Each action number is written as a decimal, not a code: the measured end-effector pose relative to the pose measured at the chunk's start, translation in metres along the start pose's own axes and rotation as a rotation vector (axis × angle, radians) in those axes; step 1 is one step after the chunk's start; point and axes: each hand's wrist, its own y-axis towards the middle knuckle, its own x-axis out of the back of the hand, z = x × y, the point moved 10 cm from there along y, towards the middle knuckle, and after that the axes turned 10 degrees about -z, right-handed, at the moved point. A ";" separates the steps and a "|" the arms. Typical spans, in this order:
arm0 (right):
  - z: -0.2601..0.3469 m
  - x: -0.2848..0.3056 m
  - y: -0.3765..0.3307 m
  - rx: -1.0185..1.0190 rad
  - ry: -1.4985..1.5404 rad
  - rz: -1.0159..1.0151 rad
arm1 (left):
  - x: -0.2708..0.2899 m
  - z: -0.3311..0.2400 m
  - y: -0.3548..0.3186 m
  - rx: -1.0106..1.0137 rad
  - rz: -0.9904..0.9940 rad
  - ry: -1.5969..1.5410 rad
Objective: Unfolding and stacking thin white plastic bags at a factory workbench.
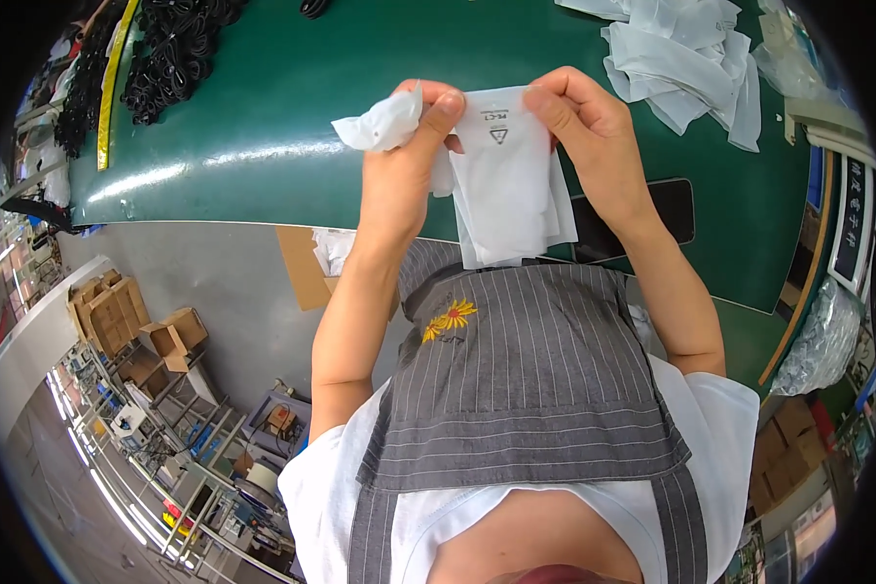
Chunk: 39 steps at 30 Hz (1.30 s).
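The fingers (441,109) of the left hand (404,165) were pinched shut on the upper left corner of a white plastic bag (509,185), thumb pressed against the front of it. A crumpled white flap (380,125) of the same material stuck out to the left past that thumb. The right hand (594,136) gripped the bag's upper right corner, its thumb lying across the front and the other fingers curled behind. The bag hung flat and upright between both hands, held up above the near edge of the green table (292,117), with its lower end reaching down toward the grey striped apron (526,380). On the table's far right lay a loose pile of white bags (686,63), well apart from the hands. At the far left sat a heap of black cords (170,54) beside a yellow strip (112,83).
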 end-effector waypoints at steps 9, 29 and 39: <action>-0.052 -0.029 -0.043 -0.200 0.192 0.100 | 0.016 -0.017 0.013 -0.227 -0.205 0.091; -0.014 -0.040 -0.054 0.129 -0.346 0.225 | 0.015 0.036 0.027 -0.298 0.052 0.771; 0.031 -0.024 -0.016 0.251 -0.138 0.028 | 0.008 0.016 -0.011 0.019 0.089 0.324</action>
